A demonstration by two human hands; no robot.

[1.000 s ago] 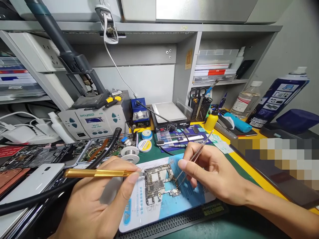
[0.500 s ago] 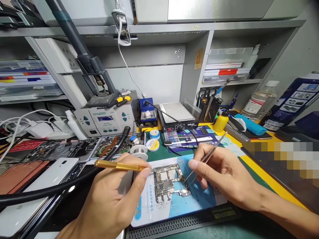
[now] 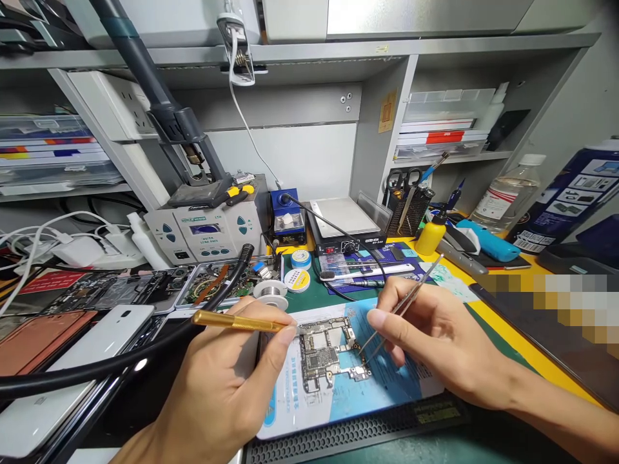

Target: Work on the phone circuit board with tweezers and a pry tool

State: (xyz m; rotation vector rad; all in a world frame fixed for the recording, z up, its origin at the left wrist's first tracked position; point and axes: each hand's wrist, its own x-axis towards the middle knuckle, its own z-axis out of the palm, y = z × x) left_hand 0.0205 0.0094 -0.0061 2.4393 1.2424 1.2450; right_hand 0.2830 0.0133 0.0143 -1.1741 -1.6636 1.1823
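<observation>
A phone circuit board [image 3: 322,357] with a cut-out on its right side lies on a white and blue printed pad [image 3: 348,406]. My left hand [image 3: 236,380] is closed around a gold knurled pen-like tool [image 3: 236,320]; its tip, at the board's upper left corner, is hidden by my fingers. In my right hand [image 3: 430,335] I pinch metal tweezers [image 3: 411,296] from the right. Their points are slightly apart at the board's right edge, and I cannot tell whether they touch it.
Left of the pad are a black hose [image 3: 145,357], a white phone [image 3: 91,374] and a solder spool [image 3: 271,293]. Behind stand a hot-air station [image 3: 207,229], a blue soldering unit [image 3: 287,219] and a heating plate [image 3: 343,219]. A yellow bottle [image 3: 430,237] stands at right.
The view has shifted very slightly. My left hand and the gold tool sit a touch further right; the tweezers stay by the board's right edge.
</observation>
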